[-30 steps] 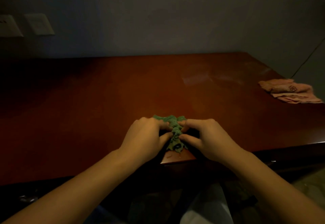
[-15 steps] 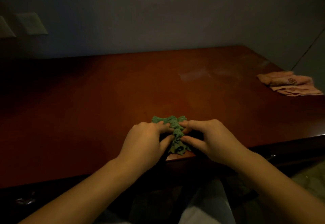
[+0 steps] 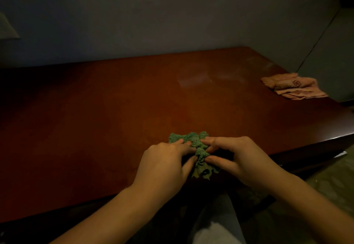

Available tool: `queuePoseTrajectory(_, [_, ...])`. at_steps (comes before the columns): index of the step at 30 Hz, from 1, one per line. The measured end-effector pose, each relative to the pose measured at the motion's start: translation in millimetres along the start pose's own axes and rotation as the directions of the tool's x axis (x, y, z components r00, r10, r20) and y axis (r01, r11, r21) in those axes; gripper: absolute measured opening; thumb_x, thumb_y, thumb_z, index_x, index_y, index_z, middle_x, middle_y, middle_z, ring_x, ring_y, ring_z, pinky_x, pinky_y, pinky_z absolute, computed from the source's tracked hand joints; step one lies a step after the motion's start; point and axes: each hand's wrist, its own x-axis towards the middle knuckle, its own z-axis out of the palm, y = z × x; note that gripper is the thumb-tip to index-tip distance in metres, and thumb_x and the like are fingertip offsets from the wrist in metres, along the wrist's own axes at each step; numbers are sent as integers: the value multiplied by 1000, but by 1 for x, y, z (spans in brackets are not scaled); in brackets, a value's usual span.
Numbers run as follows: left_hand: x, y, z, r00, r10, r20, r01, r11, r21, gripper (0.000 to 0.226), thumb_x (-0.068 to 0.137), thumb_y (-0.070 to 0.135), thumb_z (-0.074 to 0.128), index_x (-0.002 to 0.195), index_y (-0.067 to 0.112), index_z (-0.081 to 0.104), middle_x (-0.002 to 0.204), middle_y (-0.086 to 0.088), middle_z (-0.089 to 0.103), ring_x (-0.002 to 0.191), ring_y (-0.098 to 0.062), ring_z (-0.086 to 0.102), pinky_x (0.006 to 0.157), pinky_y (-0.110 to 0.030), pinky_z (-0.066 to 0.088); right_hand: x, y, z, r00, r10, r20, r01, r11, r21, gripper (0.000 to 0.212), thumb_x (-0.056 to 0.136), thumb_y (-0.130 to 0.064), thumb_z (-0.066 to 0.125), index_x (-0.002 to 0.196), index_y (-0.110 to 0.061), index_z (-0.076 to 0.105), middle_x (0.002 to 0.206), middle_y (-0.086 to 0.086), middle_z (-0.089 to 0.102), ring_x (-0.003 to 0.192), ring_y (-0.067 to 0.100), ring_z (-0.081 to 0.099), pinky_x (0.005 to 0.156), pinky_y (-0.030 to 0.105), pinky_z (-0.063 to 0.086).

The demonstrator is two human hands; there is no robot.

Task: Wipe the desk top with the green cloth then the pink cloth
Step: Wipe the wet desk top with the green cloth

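A bunched green cloth (image 3: pixel 199 148) lies near the front edge of the reddish-brown desk top (image 3: pixel 115 109). My left hand (image 3: pixel 164 165) pinches its left side between thumb and fingers. From the other side my right hand (image 3: pixel 235 157) pinches the cloth the same way. Both hands hide the cloth's outer parts. A folded pink cloth (image 3: pixel 293 88) with a dark emblem lies at the desk's far right edge, well away from both hands.
The desk backs onto a grey wall (image 3: pixel 172 17). A thin cable (image 3: pixel 318 40) runs down the wall at the right. The room is dim. My grey-clad legs (image 3: pixel 214 222) show below the desk's front edge.
Both hands with the green cloth have shifted slightly farther onto the desk, away from the front edge. The view has tilted a little to the right.
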Motion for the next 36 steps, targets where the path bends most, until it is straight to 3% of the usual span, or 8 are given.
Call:
queuePoseTrajectory(5, [23, 3, 5, 1000, 7, 17, -8, 999, 42, 32, 99, 47, 50, 125, 36, 64, 134, 15, 61, 128, -3, 51, 101, -32, 48, 9, 7, -9, 998, 58, 3, -58, 998, 3, 12, 86, -40, 68, 91, -43, 58, 131, -23, 57, 123, -3, 52, 102, 32, 48])
queuePoseTrajectory(10, [47, 4, 1, 999, -16, 49, 12, 996, 85, 28, 99, 44, 51, 120, 33, 67, 117, 9, 70, 102, -15, 64, 86, -33, 51, 26, 13, -9, 993, 110, -32, -110, 994, -1, 16, 88, -36, 69, 98, -44, 59, 130, -14, 61, 123, 7, 55, 101, 39, 49])
queuePoseTrajectory(12, [46, 3, -1, 997, -5, 71, -1, 996, 92, 28, 99, 44, 51, 121, 33, 66, 117, 8, 70, 102, -16, 64, 88, -35, 51, 25, 13, -8, 993, 119, -21, -119, 993, -19, 17, 89, -36, 68, 104, -35, 63, 132, -12, 61, 124, 8, 54, 102, 38, 49])
queuePoseTrajectory(16, [42, -3, -4, 993, 16, 115, -25, 997, 80, 29, 98, 45, 53, 123, 34, 65, 122, 9, 68, 112, -14, 62, 96, -36, 51, 25, 13, -12, 994, 93, 50, -92, 996, -11, 13, 87, -35, 70, 90, -38, 58, 134, -13, 59, 125, 3, 52, 104, 36, 47])
queuePoseTrajectory(19, [67, -12, -8, 995, -35, 95, 31, 998, 45, 28, 96, 43, 59, 121, 33, 68, 124, 9, 68, 112, -16, 61, 100, -38, 48, 50, 15, -15, 995, 96, -6, -96, 995, -12, 16, 87, -34, 71, 87, -39, 56, 133, -12, 60, 124, 6, 54, 104, 38, 47])
queuePoseTrajectory(23, [101, -22, -12, 992, -100, 77, 96, 994, 58, 27, 95, 38, 63, 119, 28, 70, 120, 5, 70, 107, -17, 64, 94, -35, 51, 89, 17, -15, 986, 158, -49, -162, 982, -97, 11, 89, -33, 69, 91, -28, 59, 131, -7, 61, 123, 12, 55, 101, 37, 47])
queuePoseTrajectory(30, [77, -40, -19, 985, -6, 173, 5, 1000, 8, 30, 93, 44, 64, 121, 34, 69, 130, 13, 64, 116, -9, 60, 99, -29, 48, 61, 23, -13, 997, 79, 27, -79, 997, 22, 12, 84, -33, 74, 92, -27, 66, 128, -15, 62, 118, -4, 55, 103, 26, 44])
queuePoseTrajectory(36, [113, -39, -14, 996, -32, 87, 28, 998, 47, 29, 94, 40, 63, 121, 31, 70, 121, 7, 69, 107, -13, 64, 95, -33, 53, 99, 31, -15, 989, 117, -87, -119, 993, -19, 10, 87, -32, 71, 90, -29, 62, 129, -9, 63, 121, 9, 56, 101, 31, 45])
